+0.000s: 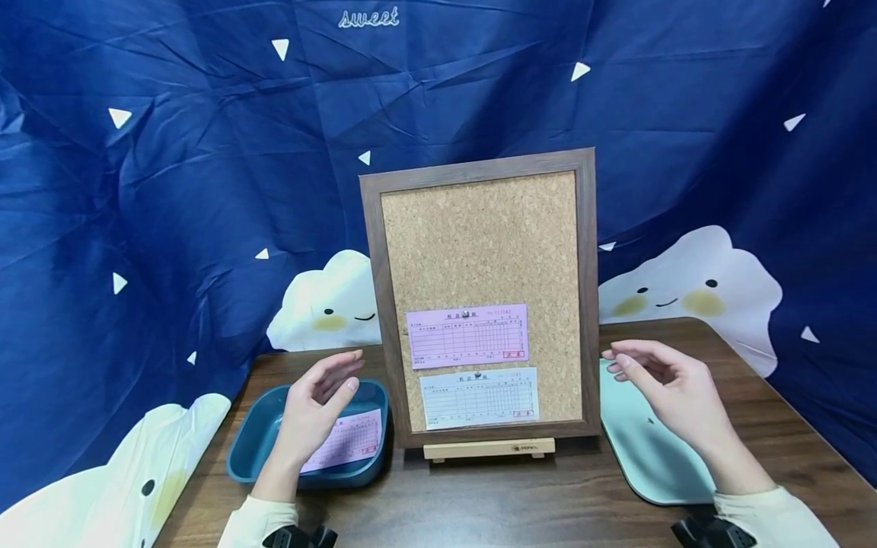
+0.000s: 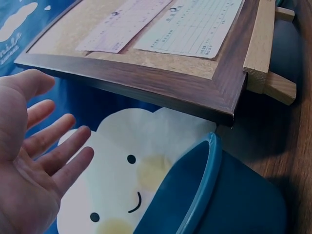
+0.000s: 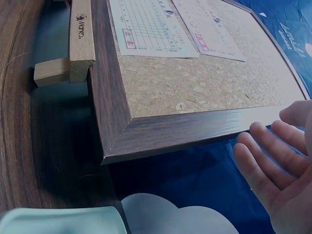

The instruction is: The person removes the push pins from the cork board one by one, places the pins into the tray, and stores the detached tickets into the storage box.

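A framed cork board (image 1: pixel 479 236) stands upright on a small wooden easel (image 1: pixel 489 449). A pink form slip (image 1: pixel 468 342) is fixed to its lower half with a round metallic pin (image 1: pixel 465 313). Just below hangs a pale blue form slip (image 1: pixel 479 403) with a similar pin (image 1: pixel 477 375). To the left of the board, my left hand (image 1: pixel 311 415) hovers over a teal bin (image 1: pixel 240 457), fingers extended and holding nothing. On the board's other side is my right hand (image 1: pixel 674 392), above a mint tray (image 1: pixel 674 476), its fingers loosely bent and nothing in them.
Another pink slip (image 1: pixel 352 440) lies in the teal bin, partly hidden by my left hand. A tiny dark item (image 1: pixel 651 420) rests on the mint tray. Behind the wooden table (image 1: pixel 493 506) hangs a blue curtain (image 1: pixel 205 190) with clouds and white triangles.
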A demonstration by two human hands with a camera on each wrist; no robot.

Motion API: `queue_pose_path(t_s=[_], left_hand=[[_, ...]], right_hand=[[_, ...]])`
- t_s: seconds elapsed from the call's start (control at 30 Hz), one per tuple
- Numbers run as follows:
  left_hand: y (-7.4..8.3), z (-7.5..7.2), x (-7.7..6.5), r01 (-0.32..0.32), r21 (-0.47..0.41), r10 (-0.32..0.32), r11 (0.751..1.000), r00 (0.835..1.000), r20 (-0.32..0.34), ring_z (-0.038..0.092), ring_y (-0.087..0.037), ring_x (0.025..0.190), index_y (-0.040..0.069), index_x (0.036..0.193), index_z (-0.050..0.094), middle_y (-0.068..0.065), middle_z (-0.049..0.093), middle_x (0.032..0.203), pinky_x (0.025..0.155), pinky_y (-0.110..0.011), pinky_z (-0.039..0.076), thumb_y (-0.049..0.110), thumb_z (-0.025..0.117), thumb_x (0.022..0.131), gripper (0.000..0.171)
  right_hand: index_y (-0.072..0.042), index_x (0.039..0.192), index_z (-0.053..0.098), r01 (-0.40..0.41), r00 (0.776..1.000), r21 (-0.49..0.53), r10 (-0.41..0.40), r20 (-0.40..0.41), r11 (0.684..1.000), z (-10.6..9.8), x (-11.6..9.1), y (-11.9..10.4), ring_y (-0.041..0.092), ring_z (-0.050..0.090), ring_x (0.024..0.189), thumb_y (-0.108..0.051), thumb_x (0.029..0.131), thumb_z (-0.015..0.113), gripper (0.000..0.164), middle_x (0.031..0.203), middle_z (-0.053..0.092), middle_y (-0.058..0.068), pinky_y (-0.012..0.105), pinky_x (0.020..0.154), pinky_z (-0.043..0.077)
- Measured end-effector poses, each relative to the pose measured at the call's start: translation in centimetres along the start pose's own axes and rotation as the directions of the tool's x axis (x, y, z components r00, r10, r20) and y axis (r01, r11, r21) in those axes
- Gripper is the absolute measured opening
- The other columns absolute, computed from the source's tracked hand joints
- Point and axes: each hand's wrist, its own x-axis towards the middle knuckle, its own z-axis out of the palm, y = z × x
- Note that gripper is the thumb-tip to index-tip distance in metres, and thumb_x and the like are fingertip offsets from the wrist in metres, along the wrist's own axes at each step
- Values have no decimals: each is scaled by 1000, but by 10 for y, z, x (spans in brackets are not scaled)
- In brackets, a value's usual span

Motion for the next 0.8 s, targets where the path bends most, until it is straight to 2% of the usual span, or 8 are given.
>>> queue_pose_path(t_s=[0.27, 0.47, 0.57, 0.8], left_hand=[[7, 4, 4, -9, -9, 9, 1000, 1000, 21, 68, -7, 131, 7, 144, 65, -13, 68, 146, 109, -21, 53, 6, 68, 105, 40], [9, 5, 7, -23, -6, 23, 1000, 1000, 21, 68, -10, 133, 6, 145, 64, -13, 68, 148, 110, -25, 54, 5, 68, 105, 40], [10, 5, 8, -27, -4, 27, 1000, 999, 21, 67, -11, 134, 6, 146, 63, -13, 67, 148, 111, -26, 54, 5, 68, 105, 41], [14, 8, 11, -29, -28, 29, 999, 999, 27, 67, -23, 136, 6, 146, 62, -19, 66, 149, 111, -26, 55, 5, 69, 104, 43]], right_hand=[[11, 119, 72, 23, 1000, 38, -23, 0, 999, 5, 2, -4, 0, 77, 85, 12, 100, 65, 20, 106, 80, -20, 13, 77, 59], [13, 118, 71, 76, 996, 101, -80, 34, 992, 9, 7, -6, 2, 78, 88, 16, 99, 63, 21, 107, 81, -16, 16, 78, 61], [13, 118, 70, 77, 996, 116, -82, 46, 990, 10, 8, -7, 2, 79, 88, 16, 99, 63, 21, 108, 81, -16, 16, 79, 61], [12, 119, 71, 74, 995, 114, -81, 54, 991, 15, 10, -11, 2, 78, 90, 15, 99, 64, 21, 107, 80, -15, 18, 80, 62]])
